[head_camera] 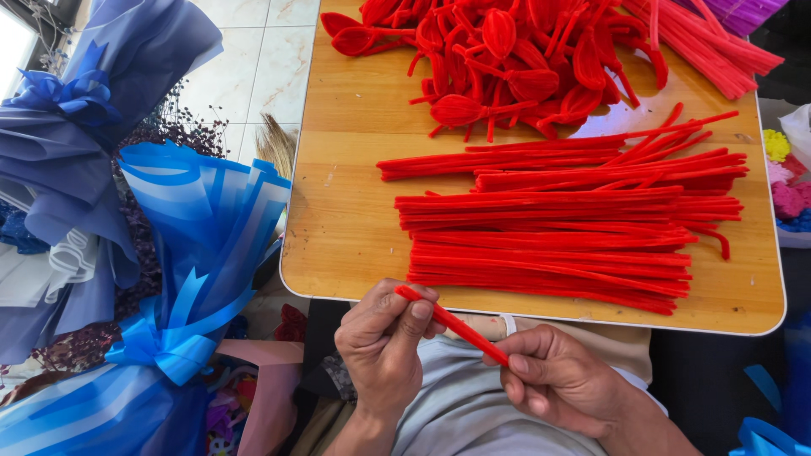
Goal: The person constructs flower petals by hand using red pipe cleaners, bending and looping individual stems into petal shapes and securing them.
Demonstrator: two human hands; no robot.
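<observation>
My left hand and my right hand together hold one red pipe cleaner just below the near edge of the wooden table. The left hand pinches its upper end, the right hand its lower end. Straight red pipe cleaners lie in rows across the table. At the far end sits a heap of red pipe cleaners bent into petal loops.
Blue wrapped bouquets with ribbon stand on the floor at the left. A bundle of straight red stems lies at the top right. Coloured pompoms sit in a container off the right edge.
</observation>
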